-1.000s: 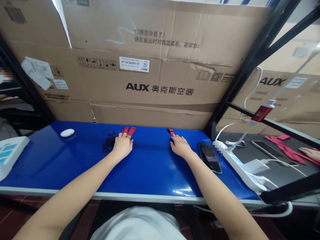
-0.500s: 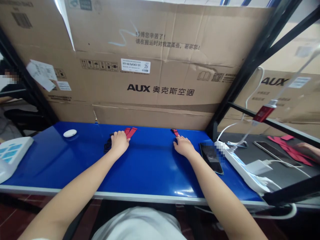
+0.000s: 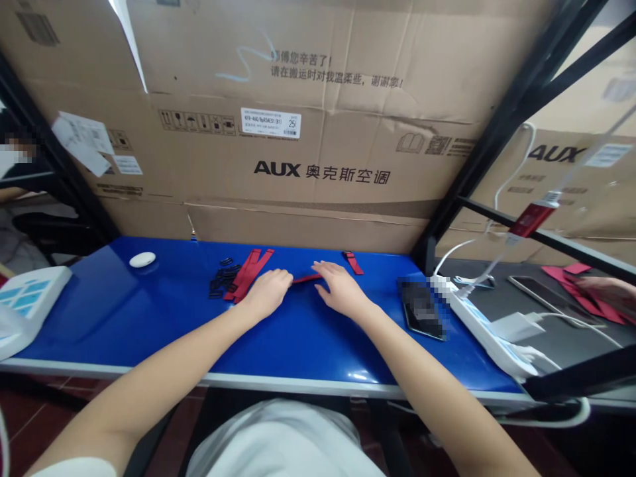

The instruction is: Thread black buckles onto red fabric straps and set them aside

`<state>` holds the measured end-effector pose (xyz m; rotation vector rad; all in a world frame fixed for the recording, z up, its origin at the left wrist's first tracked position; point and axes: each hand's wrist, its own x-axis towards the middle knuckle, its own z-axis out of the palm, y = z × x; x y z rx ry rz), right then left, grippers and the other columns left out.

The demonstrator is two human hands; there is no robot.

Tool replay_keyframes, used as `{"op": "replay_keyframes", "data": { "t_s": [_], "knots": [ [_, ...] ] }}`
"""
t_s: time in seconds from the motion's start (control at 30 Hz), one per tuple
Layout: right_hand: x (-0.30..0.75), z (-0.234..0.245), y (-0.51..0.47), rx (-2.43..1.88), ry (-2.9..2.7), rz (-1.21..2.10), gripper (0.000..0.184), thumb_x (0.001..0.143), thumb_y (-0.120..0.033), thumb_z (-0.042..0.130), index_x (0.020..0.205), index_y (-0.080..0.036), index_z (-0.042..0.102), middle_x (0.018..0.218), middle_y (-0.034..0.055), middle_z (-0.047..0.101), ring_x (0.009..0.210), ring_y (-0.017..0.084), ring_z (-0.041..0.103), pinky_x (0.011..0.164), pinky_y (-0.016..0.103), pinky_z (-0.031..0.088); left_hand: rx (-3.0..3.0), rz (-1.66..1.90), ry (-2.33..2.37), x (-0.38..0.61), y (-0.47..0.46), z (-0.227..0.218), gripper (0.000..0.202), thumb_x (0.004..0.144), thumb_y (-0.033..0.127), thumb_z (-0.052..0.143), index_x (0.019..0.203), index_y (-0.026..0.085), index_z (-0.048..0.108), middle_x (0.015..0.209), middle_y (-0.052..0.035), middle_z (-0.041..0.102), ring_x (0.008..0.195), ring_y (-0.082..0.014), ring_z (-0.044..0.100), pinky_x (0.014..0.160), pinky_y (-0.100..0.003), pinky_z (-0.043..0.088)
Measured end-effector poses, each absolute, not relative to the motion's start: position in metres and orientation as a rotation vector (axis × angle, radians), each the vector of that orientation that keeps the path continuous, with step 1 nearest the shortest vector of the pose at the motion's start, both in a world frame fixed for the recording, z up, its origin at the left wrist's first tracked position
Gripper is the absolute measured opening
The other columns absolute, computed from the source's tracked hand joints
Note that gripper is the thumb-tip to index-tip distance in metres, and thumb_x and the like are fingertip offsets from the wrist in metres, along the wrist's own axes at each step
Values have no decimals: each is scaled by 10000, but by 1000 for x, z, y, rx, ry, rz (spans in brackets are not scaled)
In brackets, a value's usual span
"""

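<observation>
My left hand (image 3: 269, 292) is closed on one end of a short red strap (image 3: 303, 279) above the blue table. The strap's other end reaches between the parted thumb and fingers of my right hand (image 3: 340, 289), which looks open around it. Left of my left hand, more red straps (image 3: 247, 273) lie in a bundle. Beside and partly under them is a pile of small black plastic buckles (image 3: 218, 282). A single red strap with a black buckle (image 3: 353, 262) lies apart at the back, beyond my right hand.
The blue table (image 3: 163, 331) backs onto a large cardboard sheet (image 3: 322, 212). A phone (image 3: 422, 310) and a white power strip (image 3: 489, 334) with cables lie at the right. A white round object (image 3: 142, 260) is at the left. Another person's hand (image 3: 613, 291) touches red straps on the neighbouring table.
My left hand has come right from the buckle pile with a red strap. My right hand has left the buckled strap at the back and moved left towards the held strap.
</observation>
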<state>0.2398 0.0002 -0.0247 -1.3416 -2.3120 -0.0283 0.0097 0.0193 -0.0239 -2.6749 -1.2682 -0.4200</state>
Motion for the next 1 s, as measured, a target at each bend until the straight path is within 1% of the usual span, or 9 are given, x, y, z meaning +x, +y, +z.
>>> {"op": "replay_keyframes", "data": {
  "t_s": [0.13, 0.23, 0.43, 0.57, 0.67, 0.77, 0.83, 0.93, 1.0],
  "knots": [
    [231, -24, -9, -1237, -2455, 26, 375, 897, -192, 457, 1211, -219, 661, 1359, 63, 585, 1255, 239, 515, 1102, 412, 346, -2893, -405, -936, 23, 6, -29, 308, 985, 233, 352, 1005, 187, 656, 985, -105, 661, 990, -232, 599, 906, -374, 463],
    [237, -24, -14, -1312, -2502, 77, 369, 900, -164, 433, 1131, -218, 716, 1277, 58, 644, 1156, 229, 584, 1043, 372, 409, -3076, -595, -983, 20, 7, -21, 258, 962, 320, 453, 983, 206, 684, 991, -67, 690, 953, -203, 628, 890, -325, 481],
    [262, -17, -14, -1519, -2459, 131, 376, 812, -103, 493, 1070, -209, 745, 1240, 49, 667, 1133, 218, 607, 1001, 297, 438, -2661, -1181, -1851, -51, 52, 6, 248, 827, 372, 626, 963, 182, 708, 965, -52, 739, 869, -200, 677, 825, -299, 513],
    [270, -7, -11, -1676, -2421, 158, 365, 735, -48, 512, 969, -201, 747, 1098, 58, 716, 993, 223, 655, 855, 270, 475, -2124, -942, -2389, -117, 87, 9, 96, 792, 262, 637, 816, 191, 696, 886, -55, 742, 855, -200, 681, 754, -263, 496],
    [263, 1, -6, -1810, -2434, 197, 304, 701, -39, 544, 897, -186, 724, 948, 79, 720, 858, 234, 661, 716, 276, 468, -1998, -881, -2480, -138, 100, 1, 123, 793, 304, 641, 781, 186, 675, 901, -86, 741, 875, -231, 680, 747, -284, 491],
    [243, 5, 5, -1830, -2472, 260, 217, 708, -114, 637, 909, -172, 696, 989, 108, 681, 888, 249, 640, 729, 288, 470, -1976, -812, -2503, -136, 109, -10, 259, 776, 441, 666, 806, 184, 666, 962, -111, 735, 937, -265, 670, 805, -319, 487],
    [228, 4, 14, -1766, -2436, 303, 304, 702, -268, 739, 985, -184, 666, 1107, 118, 624, 1005, 271, 599, 792, 304, 479, -2001, -743, -2516, -130, 114, -16, 307, 725, 475, 716, 821, 188, 666, 1007, -121, 728, 996, -289, 657, 859, -347, 477],
    [211, -2, 25, -1761, -2388, 487, 320, 700, -380, 771, 945, -209, 656, 1145, 105, 584, 1057, 271, 568, 819, 317, 484, -2013, -729, -2514, -126, 118, -21, 284, 681, 420, 769, 805, 189, 662, 1039, -135, 719, 1053, -308, 640, 909, -372, 461],
    [207, -8, 29, -1737, -2339, 586, 241, 730, -361, 748, 889, -207, 654, 1094, 89, 606, 1020, 247, 581, 802, 302, 481, -2007, -763, -2516, -127, 118, -21, 260, 686, 375, 772, 819, 184, 655, 1028, -132, 721, 1018, -290, 655, 885, -357, 476]
  ]
}}
